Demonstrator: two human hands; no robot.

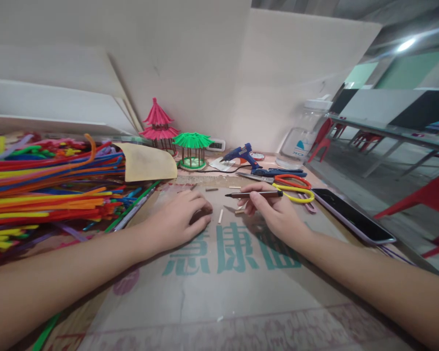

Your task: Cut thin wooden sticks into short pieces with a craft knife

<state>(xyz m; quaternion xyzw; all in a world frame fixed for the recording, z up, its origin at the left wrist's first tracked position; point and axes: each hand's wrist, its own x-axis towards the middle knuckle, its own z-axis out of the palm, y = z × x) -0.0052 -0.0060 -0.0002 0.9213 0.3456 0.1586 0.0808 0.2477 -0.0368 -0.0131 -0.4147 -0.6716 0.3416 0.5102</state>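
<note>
Left: pipe cleaners [66,173] | centre: sticks [220,216] on sheet [205,297] | behind: glue gun [241,153] | right: scissors [263,179] left of phone [353,214]

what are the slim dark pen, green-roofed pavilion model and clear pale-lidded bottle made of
Slim dark pen: probably smooth plastic, from its uniform barrel.
Green-roofed pavilion model: matte, slender roof strips, perhaps pipe cleaners.
Clear pale-lidded bottle: transparent, shiny; plastic or glass.

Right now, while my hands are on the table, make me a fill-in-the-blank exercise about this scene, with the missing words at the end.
1. The pen is in the ____ hand.
2. Beside the green-roofed model stands one with a ____ roof.
3. The scissors have orange and ____ handles.

Missing words: right; pink; yellow.
</note>
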